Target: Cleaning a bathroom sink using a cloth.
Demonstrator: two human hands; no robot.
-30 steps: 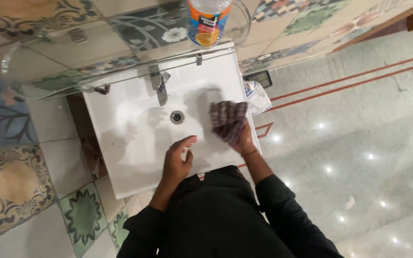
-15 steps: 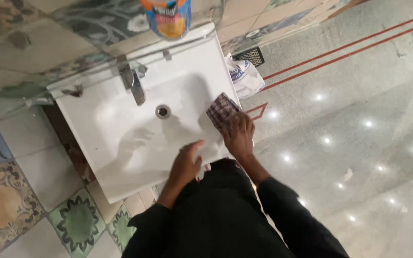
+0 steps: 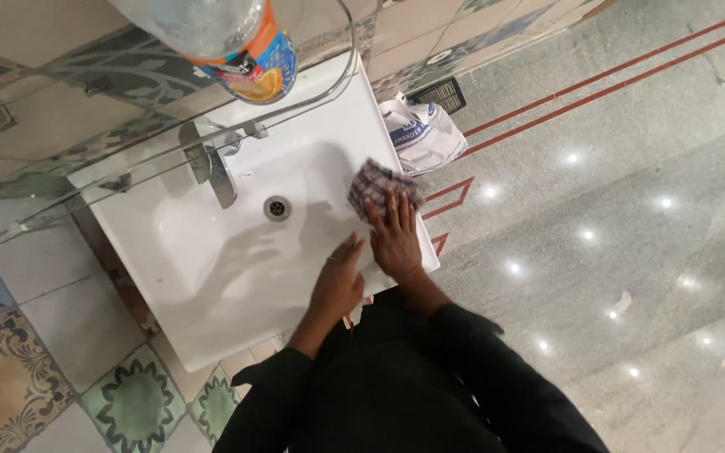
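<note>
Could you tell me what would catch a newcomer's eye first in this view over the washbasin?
The white washbasin fills the middle of the view, and the right hand presses a checked cloth flat against its right edge, while the left hand rests on the front rim beside it. Close to the camera at the top, a clear bottle with an orange label stands on a glass shelf above the tap.

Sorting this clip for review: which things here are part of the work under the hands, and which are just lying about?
In use:
right hand pressing the checked cloth
left hand on the white sink

Lying about:
tap
drain
bottle on the glass shelf
white bag on the floor
</note>
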